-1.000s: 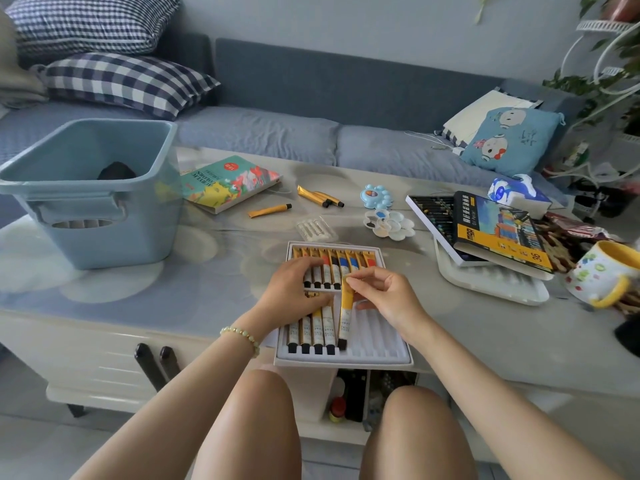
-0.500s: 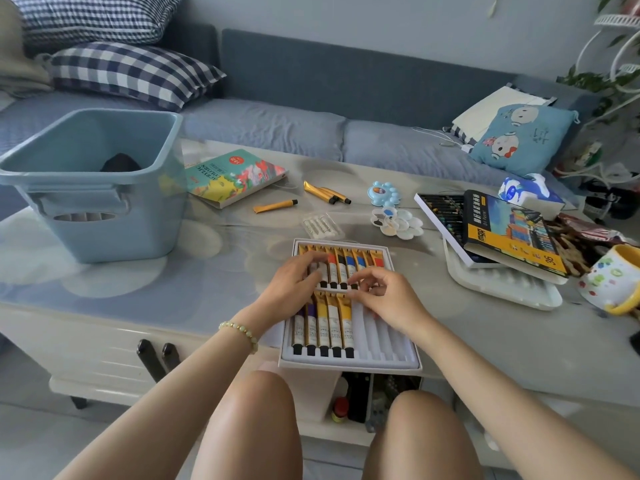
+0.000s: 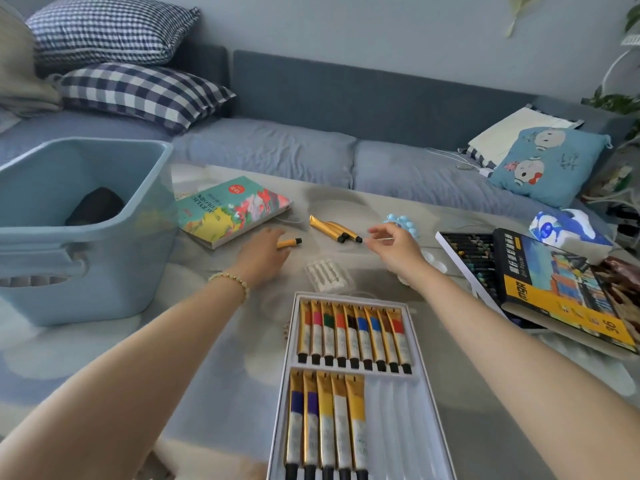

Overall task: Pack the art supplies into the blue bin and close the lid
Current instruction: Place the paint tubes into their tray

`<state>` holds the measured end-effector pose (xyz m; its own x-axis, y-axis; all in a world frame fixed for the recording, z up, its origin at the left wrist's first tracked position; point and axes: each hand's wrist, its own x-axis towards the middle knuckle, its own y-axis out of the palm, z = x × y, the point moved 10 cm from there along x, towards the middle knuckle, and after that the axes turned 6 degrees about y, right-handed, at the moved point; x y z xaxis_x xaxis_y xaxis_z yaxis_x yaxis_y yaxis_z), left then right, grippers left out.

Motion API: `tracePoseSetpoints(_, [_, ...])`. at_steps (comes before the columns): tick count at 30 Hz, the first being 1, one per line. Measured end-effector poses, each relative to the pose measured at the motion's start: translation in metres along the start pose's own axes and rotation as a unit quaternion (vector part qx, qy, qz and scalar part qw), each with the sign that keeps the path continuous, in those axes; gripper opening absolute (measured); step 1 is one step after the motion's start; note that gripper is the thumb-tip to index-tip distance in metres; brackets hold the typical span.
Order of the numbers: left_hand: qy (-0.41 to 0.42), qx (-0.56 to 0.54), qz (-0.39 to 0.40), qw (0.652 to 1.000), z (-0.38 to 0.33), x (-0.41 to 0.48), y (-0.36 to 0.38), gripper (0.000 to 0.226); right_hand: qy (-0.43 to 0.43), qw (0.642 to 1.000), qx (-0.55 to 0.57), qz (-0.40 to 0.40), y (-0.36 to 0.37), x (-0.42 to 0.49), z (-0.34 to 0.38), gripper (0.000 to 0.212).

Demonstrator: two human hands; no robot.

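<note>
Beyond the paint tray point(image 3: 414, 341), the left hand point(image 3: 263, 256) is covering one loose tube point(image 3: 290, 242); the right hand point(image 3: 394, 249) (fingers apart, empty) is nearing two tubes point(image 3: 334, 228) that risk rolling away.

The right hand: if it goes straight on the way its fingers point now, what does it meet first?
The right hand points left and slightly away, toward the loose gold paint tubes on the table. Their black caps lie just beyond its fingertips, so it would probably meet them first, though its height above the table is unclear.
</note>
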<state>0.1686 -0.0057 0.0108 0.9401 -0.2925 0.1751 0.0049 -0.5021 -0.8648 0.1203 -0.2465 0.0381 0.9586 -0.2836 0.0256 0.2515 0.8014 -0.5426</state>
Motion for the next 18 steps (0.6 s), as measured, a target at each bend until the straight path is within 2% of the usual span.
tracePoseSetpoints(2, [0.006, 0.055, 0.001, 0.998, 0.004, 0.013, 0.003, 0.048, 0.005, 0.999, -0.042, 0.006, 0.013, 0.023, -0.004, 0.039])
tracePoseSetpoints(5, [0.031, 0.146, -0.002, 0.989, -0.001, 0.029, 0.003, 0.034, 0.003, 0.995, -0.093, 0.028, 0.035, 0.05, -0.009, 0.053])
tracePoseSetpoints(11, [0.078, 0.336, 0.043, 0.938, -0.025, 0.048, 0.01, 0.028, 0.015, 0.977, -0.205, 0.052, 0.067, 0.086, -0.017, 0.073])
tracePoseSetpoints(14, [0.079, 0.335, 0.059, 0.937, -0.023, 0.045, 0.014, 0.021, -0.017, 0.955, -0.293, 0.043, 0.08, 0.092, -0.009, 0.071])
tracePoseSetpoints(18, [0.042, 0.223, 0.094, 0.969, -0.021, 0.036, 0.008, 0.028, -0.075, 0.92, -0.378, 0.066, 0.106, 0.092, 0.005, 0.057])
